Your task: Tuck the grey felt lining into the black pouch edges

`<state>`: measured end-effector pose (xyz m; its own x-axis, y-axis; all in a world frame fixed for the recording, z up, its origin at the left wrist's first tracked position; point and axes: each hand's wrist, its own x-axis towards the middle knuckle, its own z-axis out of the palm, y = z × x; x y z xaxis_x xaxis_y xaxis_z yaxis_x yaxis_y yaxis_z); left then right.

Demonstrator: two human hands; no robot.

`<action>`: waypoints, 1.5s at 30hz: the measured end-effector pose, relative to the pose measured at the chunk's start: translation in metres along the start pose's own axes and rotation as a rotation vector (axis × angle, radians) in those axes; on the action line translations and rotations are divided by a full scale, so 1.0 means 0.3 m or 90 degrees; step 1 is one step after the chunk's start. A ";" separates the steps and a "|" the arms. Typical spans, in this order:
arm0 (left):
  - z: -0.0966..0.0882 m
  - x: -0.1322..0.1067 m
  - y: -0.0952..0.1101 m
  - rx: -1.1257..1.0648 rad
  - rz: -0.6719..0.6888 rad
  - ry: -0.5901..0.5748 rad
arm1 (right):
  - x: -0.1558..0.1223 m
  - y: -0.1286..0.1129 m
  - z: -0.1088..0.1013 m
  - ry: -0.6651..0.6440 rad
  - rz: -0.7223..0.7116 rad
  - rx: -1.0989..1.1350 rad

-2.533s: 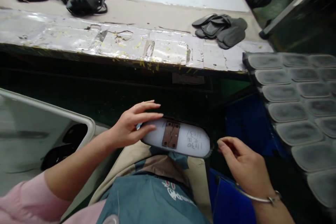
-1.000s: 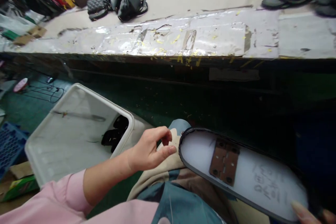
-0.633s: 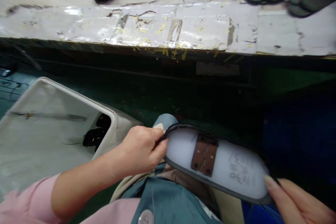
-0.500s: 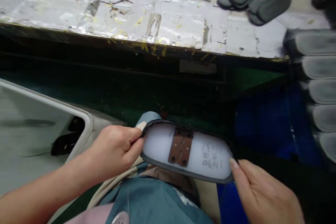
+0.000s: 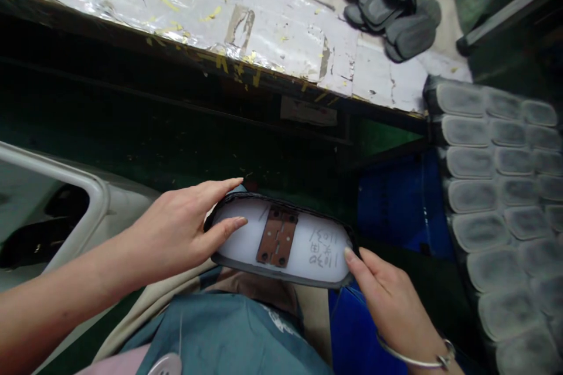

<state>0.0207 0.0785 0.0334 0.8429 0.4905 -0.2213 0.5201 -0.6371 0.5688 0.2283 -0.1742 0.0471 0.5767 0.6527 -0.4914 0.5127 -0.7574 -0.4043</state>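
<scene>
Fingers [image 5: 226,184] on the left hand [image 5: 180,222] sit fairly wide: index reaching past the far edge, thumb lying over the white face of the plate [image 5: 308,234]. Can't tell how hard that side grips, since the rest of those fingers are tucked out of sight. Right hand [image 5: 391,299] is way clearer, it's got the other end pinched, thumb on top and fingers going under.

So the plate's hanging between both hands, just above the apron [image 5: 229,328], hinge [image 5: 277,237] side up. There's a dark rim [image 5: 281,274] all round it; can't tell if it's loose or fixed.

For a good hold imo: let the right pinch be your anchor, and press with the flat of the left thumb rather than the tip, so the rim doesn't get dragged out of line. I'd work from the ends and stay off the hinge, looks like an easy thing to snag on. Probably worth holding both ends level too, otherwise it'll likely twist on you.
</scene>
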 end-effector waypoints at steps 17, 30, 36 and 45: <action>0.031 0.023 0.026 -0.043 -0.037 -0.033 | -0.018 -0.042 -0.025 0.093 -0.090 -0.278; -0.026 -0.046 0.042 0.299 -0.049 -0.018 | 0.075 -0.045 -0.029 0.094 -0.115 -0.293; -0.037 -0.048 0.057 0.319 -0.042 -0.034 | 0.012 -0.006 -0.055 -0.039 -0.033 0.043; -0.019 -0.082 0.089 0.335 -0.080 -0.015 | -0.070 0.004 -0.004 0.064 -0.120 0.101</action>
<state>0.0131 0.0528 0.0585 0.7694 0.5727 -0.2829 0.6108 -0.7892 0.0639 0.2174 -0.1888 0.0578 0.5444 0.7753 -0.3204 0.5155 -0.6104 -0.6014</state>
